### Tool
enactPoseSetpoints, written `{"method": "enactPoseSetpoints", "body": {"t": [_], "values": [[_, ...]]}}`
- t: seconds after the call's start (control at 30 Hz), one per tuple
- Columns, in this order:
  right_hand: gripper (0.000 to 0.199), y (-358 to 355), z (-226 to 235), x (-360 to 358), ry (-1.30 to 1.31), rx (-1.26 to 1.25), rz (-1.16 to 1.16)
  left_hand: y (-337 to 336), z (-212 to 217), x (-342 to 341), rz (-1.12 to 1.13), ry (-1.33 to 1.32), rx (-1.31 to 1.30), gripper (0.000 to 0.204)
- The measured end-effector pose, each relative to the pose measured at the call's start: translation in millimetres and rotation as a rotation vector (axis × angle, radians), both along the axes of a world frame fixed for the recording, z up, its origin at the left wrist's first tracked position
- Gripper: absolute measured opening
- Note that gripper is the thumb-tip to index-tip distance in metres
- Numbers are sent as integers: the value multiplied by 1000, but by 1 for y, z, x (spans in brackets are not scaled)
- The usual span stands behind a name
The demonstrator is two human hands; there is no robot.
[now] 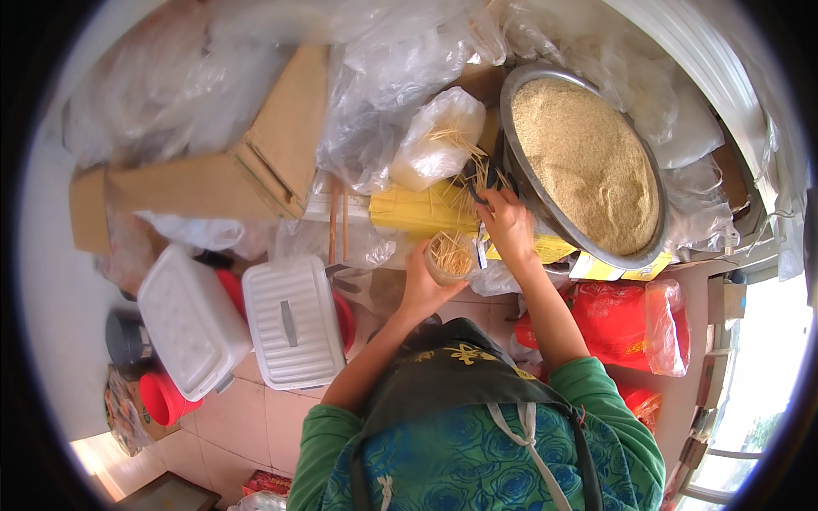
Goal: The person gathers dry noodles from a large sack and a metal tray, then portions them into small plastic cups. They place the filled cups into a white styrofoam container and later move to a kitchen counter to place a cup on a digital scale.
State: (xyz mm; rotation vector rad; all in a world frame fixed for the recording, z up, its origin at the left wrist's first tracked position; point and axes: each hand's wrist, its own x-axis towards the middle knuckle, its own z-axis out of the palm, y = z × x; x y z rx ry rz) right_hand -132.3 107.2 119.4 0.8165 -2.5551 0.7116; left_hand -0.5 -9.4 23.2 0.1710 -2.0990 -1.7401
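My left hand is wrapped round a small clear tub filled with pale wooden toothpicks. My right hand is closed, its fingertips beside loose toothpicks and a dark curved handle. Whether it grips the handle or some toothpicks is hidden. A narrow shiny strip shows between the tub and my right wrist. Beyond my hands, a clear plastic bag has more toothpicks spilling from its side. Under the loose toothpicks lies a yellow cardboard piece.
A large metal basin of tan grainy powder stands at the right. Cardboard boxes and plastic bags fill the back. Two lidded white bins sit at the left, near a red bucket. Red bags lie at the right.
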Motion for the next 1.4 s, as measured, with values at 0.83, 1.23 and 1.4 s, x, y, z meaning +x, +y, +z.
{"method": "enactPoseSetpoints", "body": {"t": [0.83, 1.23, 1.4], "values": [[8, 22, 9, 35, -231, -178, -1, -12, 20, 5, -143, 49, 263, 87], [11, 49, -44, 126, -612, -147, -41, -89, 8, 99, 90, -25, 195, 91], [8, 58, -62, 161, -684, -105, -93, -110, -41, 166, 265, -171, 6, 97]]}}
